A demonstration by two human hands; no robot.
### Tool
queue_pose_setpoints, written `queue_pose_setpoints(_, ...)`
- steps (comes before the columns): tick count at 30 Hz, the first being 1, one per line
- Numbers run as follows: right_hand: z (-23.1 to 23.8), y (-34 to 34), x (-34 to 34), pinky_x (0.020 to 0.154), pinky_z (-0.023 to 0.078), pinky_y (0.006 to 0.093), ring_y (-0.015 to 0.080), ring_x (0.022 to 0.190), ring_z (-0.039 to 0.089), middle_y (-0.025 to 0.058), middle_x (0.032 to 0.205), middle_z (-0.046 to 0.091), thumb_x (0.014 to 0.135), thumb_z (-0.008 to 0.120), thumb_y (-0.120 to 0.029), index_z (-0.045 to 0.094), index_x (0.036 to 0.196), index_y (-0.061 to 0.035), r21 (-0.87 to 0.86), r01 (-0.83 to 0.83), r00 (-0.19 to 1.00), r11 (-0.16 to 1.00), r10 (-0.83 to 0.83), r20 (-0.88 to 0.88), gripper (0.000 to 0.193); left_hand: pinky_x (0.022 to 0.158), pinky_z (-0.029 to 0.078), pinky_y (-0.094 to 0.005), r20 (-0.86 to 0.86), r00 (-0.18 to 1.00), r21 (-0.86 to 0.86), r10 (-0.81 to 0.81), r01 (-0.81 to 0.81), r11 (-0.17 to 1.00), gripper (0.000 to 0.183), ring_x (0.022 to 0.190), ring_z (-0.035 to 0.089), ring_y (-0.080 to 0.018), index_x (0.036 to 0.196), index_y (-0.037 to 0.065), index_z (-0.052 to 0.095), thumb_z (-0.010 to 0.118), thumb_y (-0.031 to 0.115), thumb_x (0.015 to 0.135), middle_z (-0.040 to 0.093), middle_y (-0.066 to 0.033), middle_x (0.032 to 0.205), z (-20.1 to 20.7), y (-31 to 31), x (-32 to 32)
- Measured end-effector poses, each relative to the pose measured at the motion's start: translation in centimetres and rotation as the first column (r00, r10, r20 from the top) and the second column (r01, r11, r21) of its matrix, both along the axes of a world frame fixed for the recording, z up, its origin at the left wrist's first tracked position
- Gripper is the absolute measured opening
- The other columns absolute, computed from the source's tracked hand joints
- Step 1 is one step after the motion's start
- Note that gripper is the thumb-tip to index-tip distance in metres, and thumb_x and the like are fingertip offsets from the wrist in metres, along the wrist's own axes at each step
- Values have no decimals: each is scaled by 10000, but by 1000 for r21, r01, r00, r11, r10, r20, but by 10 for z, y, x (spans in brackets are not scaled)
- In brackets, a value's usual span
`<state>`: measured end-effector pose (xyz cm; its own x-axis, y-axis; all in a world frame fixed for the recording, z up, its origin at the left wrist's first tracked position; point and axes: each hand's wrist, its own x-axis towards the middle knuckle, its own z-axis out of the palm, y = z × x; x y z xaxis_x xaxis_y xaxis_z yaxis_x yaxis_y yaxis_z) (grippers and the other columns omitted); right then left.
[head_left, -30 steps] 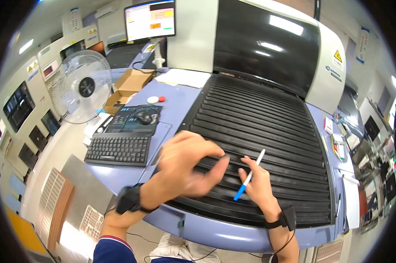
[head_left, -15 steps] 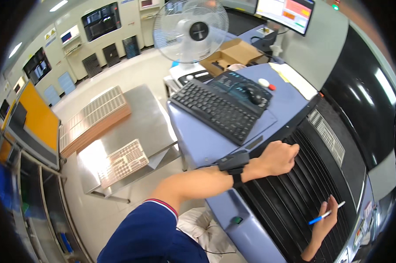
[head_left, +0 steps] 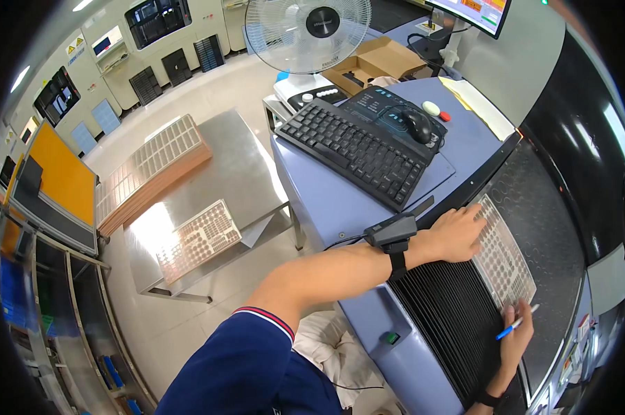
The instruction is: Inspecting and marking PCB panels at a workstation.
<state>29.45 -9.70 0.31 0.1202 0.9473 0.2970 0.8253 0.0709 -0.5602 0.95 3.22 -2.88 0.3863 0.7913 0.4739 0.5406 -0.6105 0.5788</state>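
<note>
A flat circuit board panel [head_left: 504, 257] with rows of round marks lies on the black machine bed [head_left: 544, 197], at the edge of the pleated black bellows [head_left: 447, 315]. My left hand [head_left: 456, 234] is closed on the panel's far end, its fingertips partly hidden. At the near end my right hand [head_left: 517, 339] touches the panel with its fingertips. A blue and white pen [head_left: 509, 329] is held in that same hand. A black device on a strap [head_left: 392, 235] sits on my left wrist.
A keyboard [head_left: 354, 149] and mouse [head_left: 418, 126] lie on the blue machine top, near a white fan [head_left: 305, 34] and an open cardboard box [head_left: 378, 62]. Left, a steel table [head_left: 233, 155] carries a panel stack [head_left: 153, 173] and a single panel [head_left: 200, 238]. A monitor [head_left: 475, 12] stands behind.
The bed with the panel has come closer to me, and the bellows has folded tighter. Both hands have moved onto the panel, the right still with the pen. My view has shifted slightly.
</note>
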Motion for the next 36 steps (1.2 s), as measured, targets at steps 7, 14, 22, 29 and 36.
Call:
queue_pose_setpoints(7,-6,2,-2,912,513,392,399,1091,681,308,1125,683,934,661,-97,583,1286,56,45,57,988,997,-63,141,391,1025,468,-416,843,533,-150,-65,350,925,711,1239,559,-325,1380,-19,479,801,248,804,477,-225,1437,36,6,5)
queue_pose_setpoints(14,20,-39,-74,956,496,370,336,1134,664,278,1192,669,917,673,-44,569,1321,41,82,-43,998,996,40,43,426,892,567,-368,823,563,-421,-80,698,579,837,1142,608,-255,1458,-52,363,814,273,832,485,-216,1415,65,-68,-8)
queue_pose_setpoints(22,15,-157,-86,891,566,421,343,1020,686,265,1150,657,1003,323,-670,410,1405,47,411,110,748,905,197,-634,826,870,622,-391,832,494,-511,252,506,695,394,1091,656,-241,1345,-63,497,604,71,990,624,-156,1249,67,-216,-117)
queue_pose_setpoints(29,-15,-154,-111,636,468,231,74,733,595,43,861,695,896,740,-76,704,1086,2,-65,42,554,997,-77,-829,208,642,675,-360,628,552,-663,549,9,749,437,911,706,-258,1298,-79,396,598,-7,917,612,-217,1155,1,-279,-161)
queue_pose_setpoints(36,-13,-148,-125,543,474,257,89,644,618,42,766,680,890,692,-65,679,903,-6,49,34,782,998,4,-623,62,609,658,-315,607,586,-611,537,-88,787,408,819,715,-232,1257,-127,388,590,32,940,628,-238,1087,-10,-273,-156)
